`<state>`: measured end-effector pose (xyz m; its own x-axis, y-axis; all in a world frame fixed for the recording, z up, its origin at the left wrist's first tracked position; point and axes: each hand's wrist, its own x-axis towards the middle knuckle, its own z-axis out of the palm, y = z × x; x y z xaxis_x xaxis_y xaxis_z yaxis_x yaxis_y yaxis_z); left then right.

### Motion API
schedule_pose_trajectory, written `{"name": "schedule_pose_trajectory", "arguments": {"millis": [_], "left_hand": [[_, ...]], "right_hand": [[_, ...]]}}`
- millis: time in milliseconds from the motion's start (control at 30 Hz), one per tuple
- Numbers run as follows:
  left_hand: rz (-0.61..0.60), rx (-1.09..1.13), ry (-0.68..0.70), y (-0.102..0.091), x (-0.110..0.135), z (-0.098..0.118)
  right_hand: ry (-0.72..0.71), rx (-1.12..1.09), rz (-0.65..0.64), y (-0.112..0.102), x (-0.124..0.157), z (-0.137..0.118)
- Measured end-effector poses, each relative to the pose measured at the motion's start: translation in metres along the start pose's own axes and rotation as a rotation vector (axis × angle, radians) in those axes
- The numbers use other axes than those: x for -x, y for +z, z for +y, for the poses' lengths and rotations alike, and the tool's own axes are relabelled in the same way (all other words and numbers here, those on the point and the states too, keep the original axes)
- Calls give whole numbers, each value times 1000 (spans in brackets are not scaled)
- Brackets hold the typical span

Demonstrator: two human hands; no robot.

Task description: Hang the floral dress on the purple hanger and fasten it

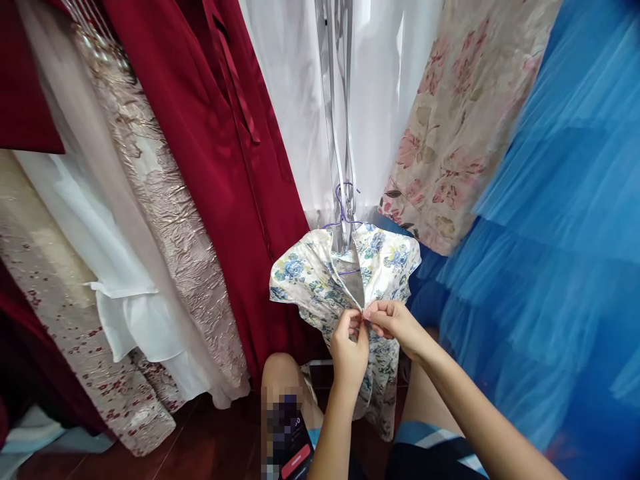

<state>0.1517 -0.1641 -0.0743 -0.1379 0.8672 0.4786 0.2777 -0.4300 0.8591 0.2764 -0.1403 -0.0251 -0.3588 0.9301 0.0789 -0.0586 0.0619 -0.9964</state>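
Observation:
A white dress with blue and green flowers (pixel 310 270) hangs on a purple wire hanger (pixel 343 207) in front of me. Its neck opening forms a V that narrows down to my fingertips. My left hand (pixel 350 340) pinches the fabric edge at the base of that V. Right beside it, my right hand (pixel 393 320) has thumb and forefinger closed on the opposite edge, the fingertips of both hands nearly touching. Whatever small fastener may lie between the fingers is hidden.
Long dark red garments (pixel 210 133) and a textured beige one (pixel 165 220) hang on the left. White cloth (pixel 400 80) is behind the hanger. To the right are a pink floral garment (pixel 440 147) and a blue tulle dress (pixel 540 233). A phone (pixel 297 443) lies at my leg.

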Motion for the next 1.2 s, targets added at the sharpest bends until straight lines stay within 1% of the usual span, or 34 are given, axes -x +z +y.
{"name": "schedule_pose_trajectory", "arguments": {"millis": [67,133,200,300,400,500,567,600,633,700,767,800,833,867,967,1000,1067,1133,1200], "left_hand": [[-42,-77,16,-5,1,-4],[-101,-173,32,-13,1,-5],[-167,-260,52,-23,-1,0],[-264,-399,110,-35,-6,12],[-346,-548,168,-41,-7,19],[-415,-597,168,-42,-6,14],[-447,-539,154,-43,-10,10],[-441,-495,156,-44,-16,10],[-407,-450,171,-46,-23,12],[-251,-371,244,-50,-45,22],[-49,-321,358,-54,-74,39],[-1,-311,417,-57,-90,48],[19,-309,459,-59,-105,56],[2,-316,489,-60,-120,63],[-93,-393,526,-60,-151,77],[-103,-413,537,-59,-157,80],[-83,-422,564,-56,-164,85],[-35,-380,570,-53,-165,87],[9,-311,536,-50,-164,85]], "right_hand": [[26,-149,51,3,-8,4],[6,-247,82,4,-23,-2],[-21,-304,97,5,-45,-18],[-28,-406,104,7,-83,-52],[-25,-486,123,8,-111,-80],[-52,-488,165,10,-119,-87],[-104,-437,198,11,-114,-84],[-138,-400,208,11,-111,-81],[-172,-361,210,11,-106,-78],[-230,-288,201,10,-97,-75],[-272,-227,199,9,-88,-75],[-289,-199,206,8,-86,-76],[-305,-170,211,6,-84,-77],[-322,-138,218,5,-83,-77],[-378,-53,235,0,-85,-74],[-395,-44,247,-1,-87,-71],[-419,-70,277,-1,-92,-65],[-427,-118,291,2,-96,-60],[-421,-143,274,6,-98,-58]]}}
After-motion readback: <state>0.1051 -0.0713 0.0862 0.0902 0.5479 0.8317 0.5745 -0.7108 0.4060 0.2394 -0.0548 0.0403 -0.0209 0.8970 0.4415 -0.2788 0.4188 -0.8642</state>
